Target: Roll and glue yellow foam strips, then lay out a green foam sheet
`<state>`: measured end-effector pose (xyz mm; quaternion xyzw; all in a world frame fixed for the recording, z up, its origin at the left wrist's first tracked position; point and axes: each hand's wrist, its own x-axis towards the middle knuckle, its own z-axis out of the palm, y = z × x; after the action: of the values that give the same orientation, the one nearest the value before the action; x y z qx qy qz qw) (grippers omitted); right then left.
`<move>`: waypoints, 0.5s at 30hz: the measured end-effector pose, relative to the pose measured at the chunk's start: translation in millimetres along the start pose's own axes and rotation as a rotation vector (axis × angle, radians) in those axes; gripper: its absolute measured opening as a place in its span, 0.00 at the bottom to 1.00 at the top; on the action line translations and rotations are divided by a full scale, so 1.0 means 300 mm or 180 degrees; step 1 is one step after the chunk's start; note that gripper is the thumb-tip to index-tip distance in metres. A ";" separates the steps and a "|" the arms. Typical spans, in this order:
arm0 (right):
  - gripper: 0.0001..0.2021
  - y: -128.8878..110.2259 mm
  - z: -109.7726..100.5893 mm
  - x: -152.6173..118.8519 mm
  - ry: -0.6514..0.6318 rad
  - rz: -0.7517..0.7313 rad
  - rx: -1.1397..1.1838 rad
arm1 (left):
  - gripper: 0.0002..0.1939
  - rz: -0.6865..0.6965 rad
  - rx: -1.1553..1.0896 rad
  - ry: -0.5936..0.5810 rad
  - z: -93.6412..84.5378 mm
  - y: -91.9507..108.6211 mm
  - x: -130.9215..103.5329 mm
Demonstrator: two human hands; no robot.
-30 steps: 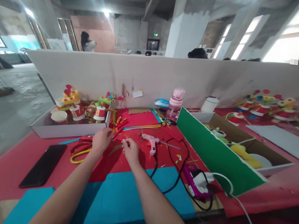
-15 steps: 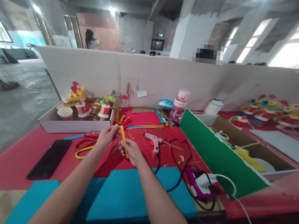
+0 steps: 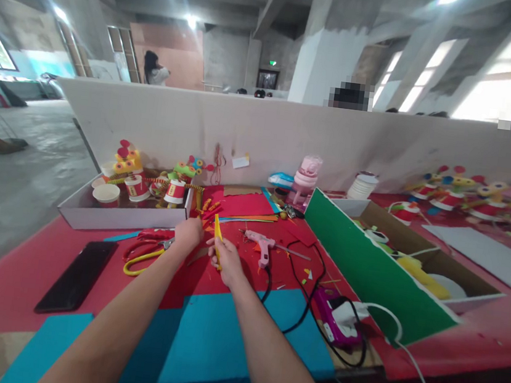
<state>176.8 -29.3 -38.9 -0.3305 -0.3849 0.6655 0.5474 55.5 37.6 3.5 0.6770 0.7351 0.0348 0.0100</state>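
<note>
My right hand (image 3: 229, 261) grips the lower part of a yellow paper strip (image 3: 218, 227), which points up and away from me. To its left, my left hand (image 3: 189, 234) is turned back-up with its fingers curled; whatever they hold, if anything, is hidden. It is apart from the strip, close to striped orange coiled pieces (image 3: 211, 206) lying beyond it. Left of my left wrist lie scissors with yellow handles (image 3: 139, 264) and a red-handled tool (image 3: 150, 236). A pink glue gun (image 3: 263, 246) rests to the right of my right hand.
A white box (image 3: 121, 223) of paper-cup figures stands at left, near a black phone (image 3: 77, 277). Blue sheets (image 3: 214, 335) cover the front edge. At right are a purple power strip (image 3: 337, 319) with cables and a green-sided box (image 3: 367, 264). A white partition (image 3: 263, 130) closes the back.
My left hand has drawn away from the yellow strip and turned its back upward, fingers now hidden. My right hand keeps the strip, which stands more upright.
</note>
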 end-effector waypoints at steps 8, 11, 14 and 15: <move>0.20 -0.003 0.000 0.002 0.0213 0.0009 0.0107 | 0.15 -0.0218 -0.1330 0.0415 -0.037 -0.037 0.027; 0.20 -0.009 -0.003 0.003 0.0376 -0.0041 0.0250 | 0.15 -0.0199 -0.1295 0.0661 -0.059 -0.041 0.030; 0.20 -0.009 -0.005 0.006 0.0455 -0.0049 0.0271 | 0.15 0.0009 -0.0638 0.0410 -0.045 -0.025 0.011; 0.20 -0.007 -0.005 0.007 0.0454 -0.0050 0.0244 | 0.16 0.0097 -0.0436 0.0330 -0.033 -0.016 0.003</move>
<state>178.7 -27.0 -37.7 -0.3528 -0.3218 0.6502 0.5909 50.0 37.7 13.2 0.6831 0.7201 0.1202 0.0177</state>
